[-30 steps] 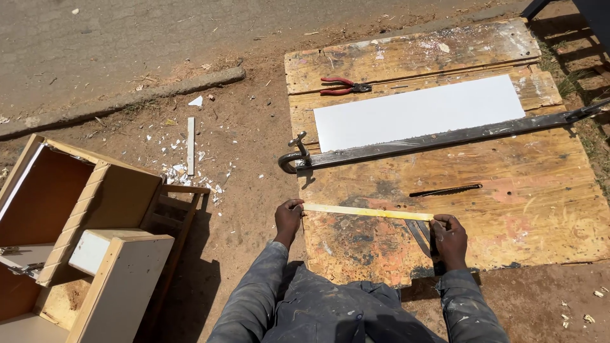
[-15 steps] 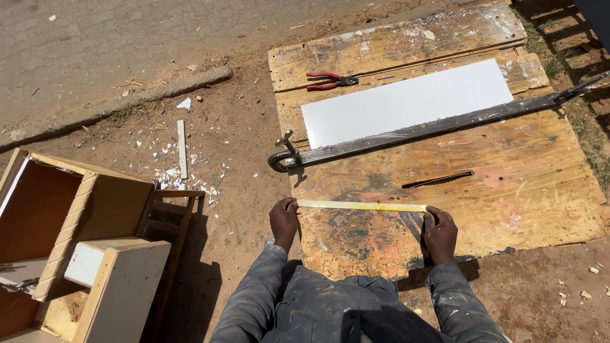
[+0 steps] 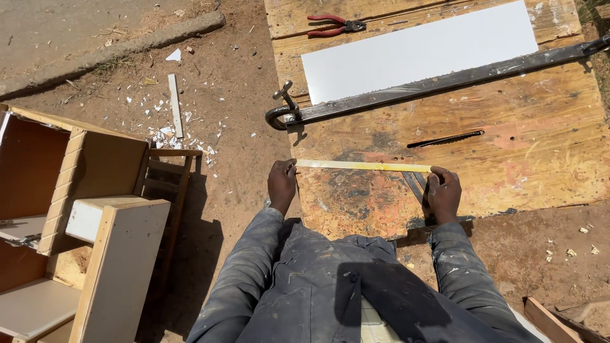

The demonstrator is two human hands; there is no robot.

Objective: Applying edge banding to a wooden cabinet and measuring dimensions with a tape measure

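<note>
Left hand (image 3: 281, 184) and right hand (image 3: 443, 194) each pinched shut on an end of the yellow tape measure (image 3: 363, 166), stretched flat across the plywood bench's (image 3: 540, 146) near edge. Same grip and span as a second ago; only the view closer. Measurement still being held, no mark yet.

Yellow tape measure (image 3: 363, 166) between both hands

Sunlit dirt ground (image 3: 229, 159), wooden cabinet (image 3: 76, 209) at left.

Single head-worn view, steeply downward, close over plywood board (image 3: 508, 152) on dirt.
</note>
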